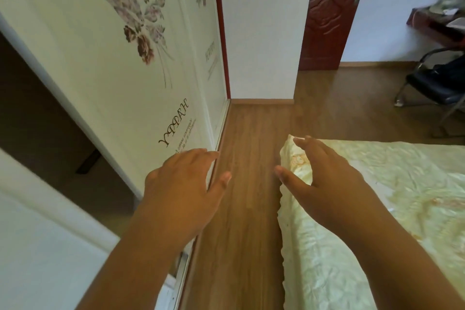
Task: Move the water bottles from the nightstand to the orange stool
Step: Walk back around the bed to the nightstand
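Reached forward, both arms, bare from the bottom edge. Left hand (183,184) held palm down over the wardrobe's foot, fingers straight and loosely spread, thumb out to the side, nothing in it. Right hand (324,178) held likewise over the corner of the bed (377,209), fingers relaxed and slightly bent, thumb apart, gripping nothing.

Spread beneath that right hand, a pale yellow-green quilted bedspread with a faint orange print, frilled along its edge. Ran between bed and wardrobe, a strip of brown wooden floor (246,158).

Stood along the left, a white sliding wardrobe door (100,70) printed with dusky pink flowers and the word "HAPPY", seen reversed as in a mirror; smaller script below it too blurred to read. Gaped dark beside it, an open wardrobe section, contents not discernible.

Farther off, a white wall corner (261,33), then a reddish-brown panelled door (332,7). At the far right, a dark chair (437,83) on a metal frame, blurred.

Water bottles, nightstand and orange stool nowhere in sight.
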{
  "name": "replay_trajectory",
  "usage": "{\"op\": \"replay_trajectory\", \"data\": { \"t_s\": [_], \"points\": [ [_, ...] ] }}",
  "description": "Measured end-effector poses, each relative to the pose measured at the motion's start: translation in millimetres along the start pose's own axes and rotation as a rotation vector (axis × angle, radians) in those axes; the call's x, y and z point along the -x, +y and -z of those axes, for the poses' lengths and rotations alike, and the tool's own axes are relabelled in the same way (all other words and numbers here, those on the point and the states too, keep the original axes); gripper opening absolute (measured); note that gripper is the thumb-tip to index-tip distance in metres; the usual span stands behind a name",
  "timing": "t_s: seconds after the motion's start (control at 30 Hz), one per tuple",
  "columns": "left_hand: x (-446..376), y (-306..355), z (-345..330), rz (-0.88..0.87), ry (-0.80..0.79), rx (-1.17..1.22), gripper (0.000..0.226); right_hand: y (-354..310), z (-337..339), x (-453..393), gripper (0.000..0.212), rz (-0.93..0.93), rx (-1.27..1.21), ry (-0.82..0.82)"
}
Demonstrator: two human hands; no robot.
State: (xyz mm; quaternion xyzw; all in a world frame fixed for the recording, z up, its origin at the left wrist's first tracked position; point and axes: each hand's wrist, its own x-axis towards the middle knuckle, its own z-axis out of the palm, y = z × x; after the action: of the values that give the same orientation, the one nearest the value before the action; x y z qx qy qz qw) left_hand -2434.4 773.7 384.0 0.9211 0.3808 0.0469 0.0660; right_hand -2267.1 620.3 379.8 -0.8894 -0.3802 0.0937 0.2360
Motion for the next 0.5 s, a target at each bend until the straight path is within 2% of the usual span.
{"op": "replay_trajectory", "data": {
  "t_s": [0.5],
  "points": [
    [-173, 31, -27, -0.2, -0.039, 0.095, 0.059, 41, 5, -127, 0.076, -0.214, 0.07, 0.076]
  ]
}}
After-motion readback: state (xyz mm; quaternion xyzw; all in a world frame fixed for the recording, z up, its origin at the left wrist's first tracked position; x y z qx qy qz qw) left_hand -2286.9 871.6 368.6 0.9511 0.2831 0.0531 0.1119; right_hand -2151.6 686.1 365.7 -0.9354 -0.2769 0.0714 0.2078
